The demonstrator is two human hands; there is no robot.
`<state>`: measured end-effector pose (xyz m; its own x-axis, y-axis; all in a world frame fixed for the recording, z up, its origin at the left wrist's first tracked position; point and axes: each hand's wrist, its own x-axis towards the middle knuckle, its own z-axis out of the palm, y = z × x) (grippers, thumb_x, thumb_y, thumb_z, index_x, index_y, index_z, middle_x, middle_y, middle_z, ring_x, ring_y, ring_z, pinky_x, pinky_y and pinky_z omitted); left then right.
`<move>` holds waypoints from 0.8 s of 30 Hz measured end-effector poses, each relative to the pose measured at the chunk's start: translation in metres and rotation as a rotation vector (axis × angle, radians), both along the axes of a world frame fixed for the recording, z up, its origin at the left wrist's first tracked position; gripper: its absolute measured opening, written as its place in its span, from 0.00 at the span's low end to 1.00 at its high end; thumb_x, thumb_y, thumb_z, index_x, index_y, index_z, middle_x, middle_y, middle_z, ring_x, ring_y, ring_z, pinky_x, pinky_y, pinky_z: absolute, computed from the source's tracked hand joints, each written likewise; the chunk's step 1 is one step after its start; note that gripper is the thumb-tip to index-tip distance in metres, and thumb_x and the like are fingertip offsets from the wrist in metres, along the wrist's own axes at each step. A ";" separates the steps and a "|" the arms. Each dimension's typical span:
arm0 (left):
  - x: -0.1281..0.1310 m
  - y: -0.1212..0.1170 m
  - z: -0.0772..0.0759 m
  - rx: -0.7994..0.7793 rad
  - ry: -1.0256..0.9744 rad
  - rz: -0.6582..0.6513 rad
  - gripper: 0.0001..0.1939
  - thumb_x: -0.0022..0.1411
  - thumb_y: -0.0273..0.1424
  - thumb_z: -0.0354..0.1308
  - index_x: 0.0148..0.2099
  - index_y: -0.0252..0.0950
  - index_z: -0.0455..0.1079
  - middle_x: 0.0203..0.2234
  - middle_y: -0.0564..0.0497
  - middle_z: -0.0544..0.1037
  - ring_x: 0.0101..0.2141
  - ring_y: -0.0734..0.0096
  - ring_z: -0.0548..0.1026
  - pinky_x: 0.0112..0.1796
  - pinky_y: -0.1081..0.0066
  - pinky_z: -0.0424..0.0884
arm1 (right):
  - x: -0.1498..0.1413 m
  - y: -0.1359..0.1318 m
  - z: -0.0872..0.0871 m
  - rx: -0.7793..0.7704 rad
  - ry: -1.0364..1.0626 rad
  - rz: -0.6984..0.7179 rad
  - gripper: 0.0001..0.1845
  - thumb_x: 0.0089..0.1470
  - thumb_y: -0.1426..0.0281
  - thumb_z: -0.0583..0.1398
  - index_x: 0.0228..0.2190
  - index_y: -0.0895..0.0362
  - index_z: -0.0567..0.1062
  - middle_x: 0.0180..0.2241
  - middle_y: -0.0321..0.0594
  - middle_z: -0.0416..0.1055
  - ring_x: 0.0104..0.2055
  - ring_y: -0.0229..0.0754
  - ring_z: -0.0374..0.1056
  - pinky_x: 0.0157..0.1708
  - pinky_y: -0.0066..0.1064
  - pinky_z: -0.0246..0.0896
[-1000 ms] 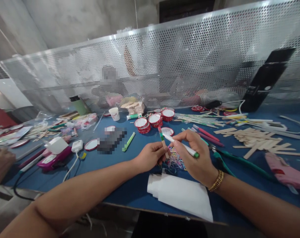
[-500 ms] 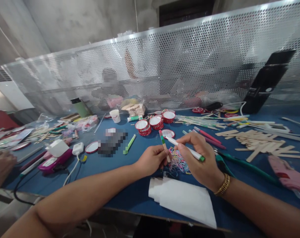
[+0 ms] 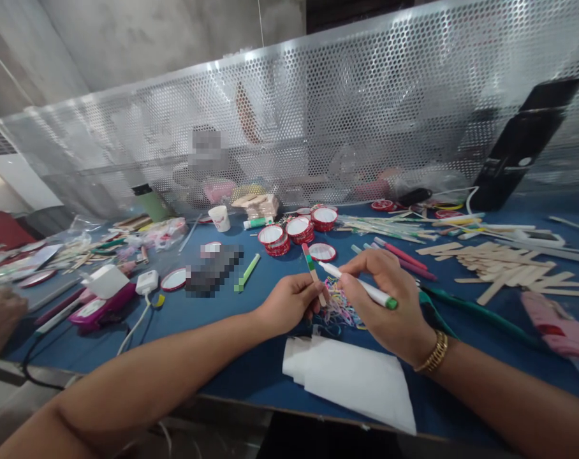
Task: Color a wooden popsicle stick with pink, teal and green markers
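My left hand (image 3: 289, 303) pinches a popsicle stick (image 3: 314, 273) near its lower end, tilted upward. Red and green bands colour its upper part, and the lower wood is bare. In my right hand (image 3: 389, 306) is a white marker with a green end (image 3: 373, 293), gripped like a pen. The marker's tip points at the stick and sits just right of the green band; whether it touches I cannot tell. Beneath and between the hands lies a tangle of colourful rubber bands (image 3: 343, 303). A folded white paper sheet (image 3: 351, 379) rests in front of me.
Bare popsicle sticks (image 3: 504, 271) are piled at the right, beside pliers with teal handles (image 3: 481, 312). Small red-rimmed tins (image 3: 299, 229) stand ahead. A black bottle (image 3: 523, 150) is near the perforated metal divider (image 3: 366, 121). Another person's hand (image 3: 2, 319) shows at far left.
The view has shifted slightly. The marker's tip has moved slightly away from the stick, while both hands keep their grips.
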<state>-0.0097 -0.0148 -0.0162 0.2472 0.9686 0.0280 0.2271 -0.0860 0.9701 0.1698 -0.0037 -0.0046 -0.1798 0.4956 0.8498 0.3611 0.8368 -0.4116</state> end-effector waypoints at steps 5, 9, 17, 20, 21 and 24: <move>-0.001 -0.001 0.001 -0.030 0.026 -0.015 0.22 0.62 0.50 0.54 0.29 0.35 0.65 0.19 0.57 0.67 0.18 0.80 0.62 0.21 0.78 0.59 | -0.001 0.004 -0.001 -0.003 -0.017 -0.011 0.05 0.55 0.73 0.59 0.28 0.53 0.68 0.27 0.34 0.69 0.32 0.41 0.64 0.38 0.39 0.57; -0.002 0.000 -0.001 -0.008 0.036 -0.017 0.23 0.62 0.51 0.53 0.31 0.35 0.66 0.20 0.56 0.68 0.19 0.79 0.62 0.21 0.77 0.59 | -0.002 0.003 -0.001 -0.015 -0.046 0.010 0.06 0.55 0.73 0.57 0.27 0.53 0.68 0.25 0.32 0.68 0.30 0.40 0.63 0.38 0.40 0.55; -0.004 0.001 -0.005 0.027 0.080 -0.017 0.23 0.64 0.51 0.51 0.29 0.36 0.64 0.19 0.56 0.66 0.20 0.77 0.63 0.22 0.76 0.59 | -0.005 0.003 -0.004 -0.064 -0.105 0.016 0.07 0.56 0.72 0.57 0.26 0.53 0.68 0.26 0.33 0.69 0.30 0.41 0.64 0.39 0.40 0.55; -0.005 0.002 -0.008 0.041 0.106 -0.002 0.22 0.65 0.50 0.49 0.30 0.36 0.65 0.20 0.56 0.68 0.21 0.77 0.64 0.23 0.76 0.60 | -0.003 0.003 -0.004 -0.051 -0.091 -0.016 0.07 0.56 0.72 0.57 0.26 0.53 0.68 0.26 0.33 0.69 0.31 0.41 0.65 0.40 0.41 0.55; -0.005 0.002 -0.009 0.046 0.109 0.000 0.22 0.66 0.49 0.49 0.30 0.36 0.65 0.20 0.56 0.68 0.21 0.77 0.64 0.23 0.75 0.60 | -0.003 0.003 -0.004 -0.043 -0.081 -0.026 0.07 0.56 0.73 0.57 0.26 0.53 0.68 0.26 0.33 0.69 0.31 0.41 0.65 0.40 0.41 0.55; -0.006 0.002 -0.011 0.062 0.121 0.002 0.21 0.67 0.48 0.48 0.31 0.36 0.65 0.21 0.56 0.68 0.21 0.76 0.65 0.23 0.75 0.59 | -0.002 0.004 -0.004 -0.027 -0.066 -0.023 0.06 0.57 0.73 0.57 0.27 0.53 0.68 0.26 0.33 0.69 0.31 0.41 0.65 0.40 0.41 0.55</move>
<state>-0.0152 -0.0130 -0.0269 0.2508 0.9663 0.0576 0.3424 -0.1442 0.9284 0.1678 0.0000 -0.0090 -0.2234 0.5224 0.8229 0.4074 0.8170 -0.4081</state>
